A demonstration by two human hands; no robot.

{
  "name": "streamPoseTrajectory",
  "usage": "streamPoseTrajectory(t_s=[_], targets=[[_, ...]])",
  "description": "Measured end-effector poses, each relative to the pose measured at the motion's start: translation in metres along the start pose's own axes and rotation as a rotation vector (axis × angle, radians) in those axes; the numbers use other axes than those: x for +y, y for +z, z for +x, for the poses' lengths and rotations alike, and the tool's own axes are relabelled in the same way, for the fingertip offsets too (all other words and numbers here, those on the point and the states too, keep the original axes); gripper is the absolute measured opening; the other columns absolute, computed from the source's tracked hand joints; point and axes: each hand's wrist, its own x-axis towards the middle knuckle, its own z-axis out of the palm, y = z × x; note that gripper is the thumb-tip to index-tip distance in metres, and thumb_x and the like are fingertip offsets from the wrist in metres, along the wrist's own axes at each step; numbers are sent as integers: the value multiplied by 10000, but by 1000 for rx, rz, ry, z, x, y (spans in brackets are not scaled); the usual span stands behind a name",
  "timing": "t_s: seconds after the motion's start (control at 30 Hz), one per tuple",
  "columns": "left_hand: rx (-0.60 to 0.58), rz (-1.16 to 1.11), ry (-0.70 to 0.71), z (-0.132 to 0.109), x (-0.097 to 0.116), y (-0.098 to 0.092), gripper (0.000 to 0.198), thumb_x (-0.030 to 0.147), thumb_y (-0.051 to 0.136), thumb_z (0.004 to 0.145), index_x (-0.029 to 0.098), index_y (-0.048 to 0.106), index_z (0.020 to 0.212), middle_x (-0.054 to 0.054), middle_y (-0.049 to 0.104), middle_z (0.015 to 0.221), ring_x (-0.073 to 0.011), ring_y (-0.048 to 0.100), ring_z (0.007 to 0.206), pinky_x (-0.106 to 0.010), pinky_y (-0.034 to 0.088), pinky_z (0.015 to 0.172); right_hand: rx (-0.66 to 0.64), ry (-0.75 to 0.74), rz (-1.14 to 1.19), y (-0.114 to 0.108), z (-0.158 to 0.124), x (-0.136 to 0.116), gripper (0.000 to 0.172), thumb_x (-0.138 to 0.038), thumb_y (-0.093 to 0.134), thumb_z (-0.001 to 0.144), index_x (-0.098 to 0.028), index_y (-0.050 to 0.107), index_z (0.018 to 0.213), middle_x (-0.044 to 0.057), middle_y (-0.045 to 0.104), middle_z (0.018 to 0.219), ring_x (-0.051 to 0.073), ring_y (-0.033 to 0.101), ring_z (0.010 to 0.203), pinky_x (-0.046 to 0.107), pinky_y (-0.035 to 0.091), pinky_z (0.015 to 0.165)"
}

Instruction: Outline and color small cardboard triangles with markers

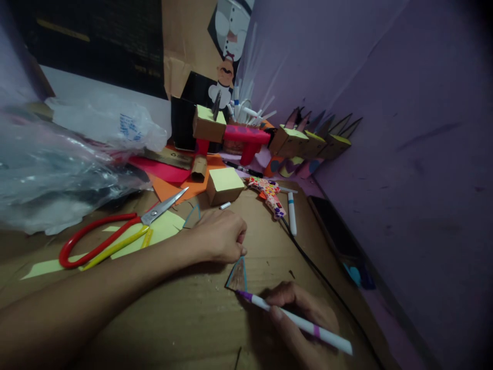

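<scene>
My left hand [221, 234] is closed, its fingertips at the top point of a small cardboard triangle [238, 276] on the cardboard surface. The triangle has blue lines along its sides and dark shading inside. A white marker [300, 322] with a purple tip is gripped in my right hand [304, 308]. Its tip touches or nearly touches the triangle's lower edge. Just beyond my left hand stands a small cardboard box [225, 186] with a pale yellow top, and a small white cap [225, 205] lies in front of it.
Red-and-yellow-handled scissors [148, 218] lie over yellow paper [165, 231] at left. On the right are a floral glue gun [267, 195] with a black cord [316, 270], a blue-banded marker [291, 213] and a dark phone-like object [335, 226]. Plastic bags [69, 169] and cardboard figures [292, 141] stand behind.
</scene>
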Motion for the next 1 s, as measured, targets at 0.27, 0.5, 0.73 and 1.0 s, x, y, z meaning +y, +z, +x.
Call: streamPoseTrajectory(t_s=[0.27, 0.5, 0.73, 1.0], targets=[[20, -4, 16, 0, 0, -1, 182, 403, 563, 606, 257, 640, 682, -15, 609, 627, -193, 558, 640, -270, 364, 525, 13, 33, -104, 4, 0, -1, 210, -358, 552, 717, -179, 626, 635, -2, 551, 470, 123, 474, 418, 213, 332, 410], [20, -13, 24, 0, -2, 1, 182, 395, 561, 602, 248, 639, 677, -23, 601, 619, -195, 551, 631, -282, 364, 529, -4, -68, -57, 3, -1, 2, 163, -306, 560, 698, -181, 620, 612, 22, 622, 542, 142, 547, 468, 219, 376, 444], [13, -24, 30, 0, -2, 0, 193, 403, 562, 606, 244, 638, 685, -23, 608, 632, -181, 543, 637, -274, 368, 542, -21, -150, -57, 8, -3, 4, 132, -272, 560, 713, -187, 611, 626, 25, 622, 552, 151, 579, 516, 225, 390, 464], [4, -8, 15, 1, -1, 2, 186, 406, 568, 602, 255, 636, 686, -18, 608, 632, -194, 563, 648, -279, 374, 534, -38, -217, -13, 5, -1, 8, 57, -213, 557, 721, -194, 605, 696, 24, 644, 597, 146, 591, 519, 224, 425, 491]])
